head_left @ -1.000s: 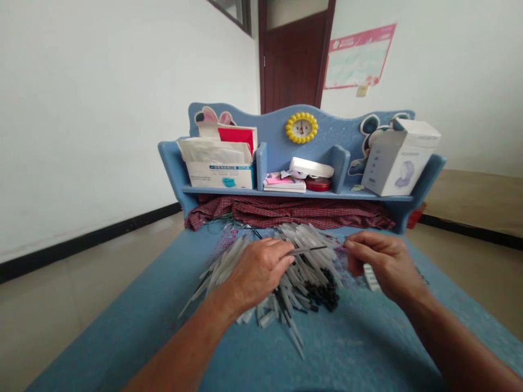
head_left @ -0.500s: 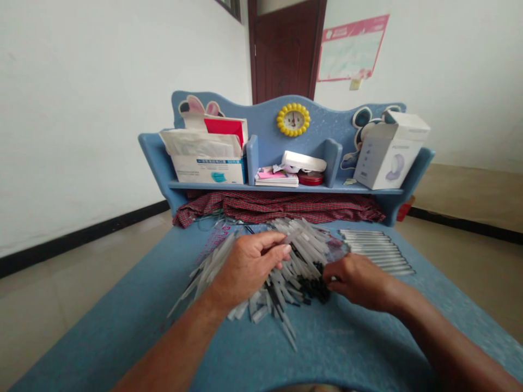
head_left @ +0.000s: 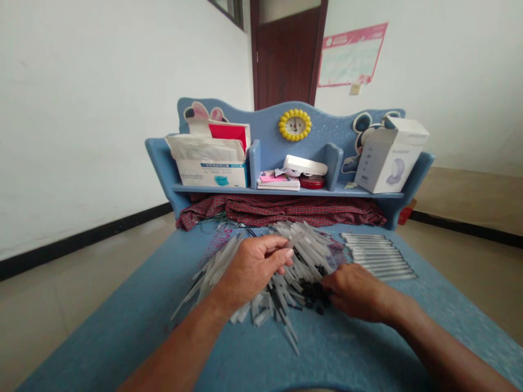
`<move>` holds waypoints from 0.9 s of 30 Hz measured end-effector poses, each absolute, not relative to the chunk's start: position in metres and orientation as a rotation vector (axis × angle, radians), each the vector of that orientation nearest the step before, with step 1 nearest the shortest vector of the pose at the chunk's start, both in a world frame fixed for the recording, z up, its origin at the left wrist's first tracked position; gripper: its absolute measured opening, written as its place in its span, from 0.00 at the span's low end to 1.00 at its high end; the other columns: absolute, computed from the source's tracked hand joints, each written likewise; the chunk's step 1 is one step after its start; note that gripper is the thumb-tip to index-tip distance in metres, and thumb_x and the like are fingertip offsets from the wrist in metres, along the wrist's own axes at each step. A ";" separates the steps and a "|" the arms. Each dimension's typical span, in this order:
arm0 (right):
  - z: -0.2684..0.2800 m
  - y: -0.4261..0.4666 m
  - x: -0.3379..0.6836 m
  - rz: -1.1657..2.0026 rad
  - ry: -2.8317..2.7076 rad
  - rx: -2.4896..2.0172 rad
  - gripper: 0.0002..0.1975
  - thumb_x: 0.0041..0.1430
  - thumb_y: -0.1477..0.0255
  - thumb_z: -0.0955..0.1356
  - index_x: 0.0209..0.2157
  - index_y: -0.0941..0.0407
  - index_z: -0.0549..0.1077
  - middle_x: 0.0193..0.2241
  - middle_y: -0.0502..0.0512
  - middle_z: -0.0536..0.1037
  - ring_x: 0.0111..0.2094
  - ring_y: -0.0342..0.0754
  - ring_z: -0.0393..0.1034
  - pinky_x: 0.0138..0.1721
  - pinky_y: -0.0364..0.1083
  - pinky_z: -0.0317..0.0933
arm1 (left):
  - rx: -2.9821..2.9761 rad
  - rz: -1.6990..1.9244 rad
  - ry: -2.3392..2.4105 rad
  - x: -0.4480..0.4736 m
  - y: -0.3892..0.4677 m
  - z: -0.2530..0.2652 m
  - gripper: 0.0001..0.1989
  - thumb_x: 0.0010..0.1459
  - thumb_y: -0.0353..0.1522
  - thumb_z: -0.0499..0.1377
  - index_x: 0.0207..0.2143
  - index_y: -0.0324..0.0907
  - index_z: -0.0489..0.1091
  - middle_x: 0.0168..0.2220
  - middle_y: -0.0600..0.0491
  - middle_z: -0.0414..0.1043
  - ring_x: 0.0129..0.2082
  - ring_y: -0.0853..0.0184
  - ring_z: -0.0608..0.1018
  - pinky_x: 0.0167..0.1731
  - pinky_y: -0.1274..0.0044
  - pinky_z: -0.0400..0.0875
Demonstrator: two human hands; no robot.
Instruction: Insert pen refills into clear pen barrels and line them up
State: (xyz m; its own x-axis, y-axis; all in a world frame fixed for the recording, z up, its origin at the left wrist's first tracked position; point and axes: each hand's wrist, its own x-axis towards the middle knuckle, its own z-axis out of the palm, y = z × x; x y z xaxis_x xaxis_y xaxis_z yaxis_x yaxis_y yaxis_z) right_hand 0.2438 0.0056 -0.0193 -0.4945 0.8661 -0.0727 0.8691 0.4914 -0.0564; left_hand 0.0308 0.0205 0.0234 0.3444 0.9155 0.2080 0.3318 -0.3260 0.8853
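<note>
My left hand (head_left: 254, 268) is closed, thumb and fingers pinching a translucent pen barrel (head_left: 296, 240) that points up and to the right. Under and around it lies a loose pile of whitish clear pen barrels (head_left: 314, 239), some with dark parts inside. My right hand (head_left: 356, 291) rests at the right edge of a heap of small black pieces (head_left: 314, 294), probably pen caps or plugs. Its fingers are curled together, and what is in them is hidden. Beyond that hand, a neat row of clear pens with dark ends (head_left: 379, 257) lies on the blue table (head_left: 335, 354).
A blue shelf (head_left: 286, 190) runs along the table's back, holding a mask box (head_left: 212, 173), a white carton (head_left: 392, 158), papers (head_left: 278, 183) and a red round tin (head_left: 312, 182). Folded checked cloth (head_left: 286, 211) is tucked below it. A yellow flower-shaped clock (head_left: 295, 125) sits above.
The whole view has shifted slightly, with the scene sitting a little lower. My right hand's fingers have turned down at the black heap. The left hand keeps its pinch on the barrel.
</note>
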 end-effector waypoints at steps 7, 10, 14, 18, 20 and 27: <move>-0.020 0.016 0.248 -1.805 3.005 2.042 0.04 0.51 0.71 0.67 0.28 0.57 0.69 0.20 0.50 0.75 0.20 0.43 0.67 0.22 0.41 0.57 | 1.917 0.872 1.098 0.032 0.023 0.015 0.09 0.53 0.31 0.54 0.29 0.37 0.73 0.23 0.56 0.72 0.21 0.73 0.71 0.23 0.82 0.64; -0.021 0.016 0.242 -2.532 2.847 1.967 0.09 0.49 0.69 0.70 0.30 0.57 0.68 0.21 0.53 0.78 0.20 0.44 0.70 0.21 0.41 0.60 | 1.949 0.836 1.106 0.033 0.023 0.012 0.10 0.53 0.32 0.54 0.29 0.38 0.73 0.23 0.56 0.71 0.22 0.73 0.71 0.24 0.82 0.64; -0.022 0.017 0.230 -2.970 2.713 1.753 0.12 0.51 0.66 0.71 0.33 0.57 0.67 0.23 0.54 0.79 0.18 0.44 0.71 0.19 0.41 0.61 | 1.974 0.787 1.133 0.037 0.021 0.012 0.10 0.53 0.32 0.53 0.28 0.39 0.73 0.21 0.58 0.68 0.22 0.72 0.70 0.24 0.82 0.62; -0.024 0.018 0.218 -3.136 2.537 1.711 0.15 0.49 0.65 0.72 0.35 0.57 0.69 0.16 0.50 0.77 0.12 0.41 0.65 0.14 0.38 0.57 | 1.967 0.773 1.116 0.038 0.019 0.012 0.10 0.54 0.33 0.53 0.29 0.39 0.73 0.21 0.58 0.68 0.22 0.72 0.70 0.24 0.82 0.62; -0.025 0.019 0.214 -3.196 2.447 1.716 0.15 0.48 0.65 0.73 0.35 0.58 0.69 0.15 0.49 0.75 0.11 0.40 0.63 0.12 0.37 0.56 | 1.954 0.780 1.096 0.038 0.019 0.011 0.10 0.54 0.33 0.53 0.29 0.39 0.73 0.22 0.58 0.68 0.22 0.72 0.70 0.24 0.82 0.62; -0.027 0.019 0.208 -3.375 2.262 1.729 0.16 0.46 0.64 0.74 0.35 0.57 0.70 0.12 0.47 0.73 0.09 0.40 0.62 0.10 0.36 0.53 | 1.895 0.784 1.053 0.039 0.020 0.007 0.09 0.54 0.32 0.53 0.28 0.38 0.71 0.23 0.58 0.68 0.21 0.74 0.69 0.23 0.82 0.62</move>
State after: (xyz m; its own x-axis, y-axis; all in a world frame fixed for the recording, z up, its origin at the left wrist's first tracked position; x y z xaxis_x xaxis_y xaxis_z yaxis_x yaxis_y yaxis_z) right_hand 0.2080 0.0188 -0.0274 -0.0945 0.9902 0.1027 -0.4714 0.0463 -0.8807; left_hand 0.0385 0.0201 0.0074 0.4582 0.8796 0.1279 0.3751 -0.3218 0.8693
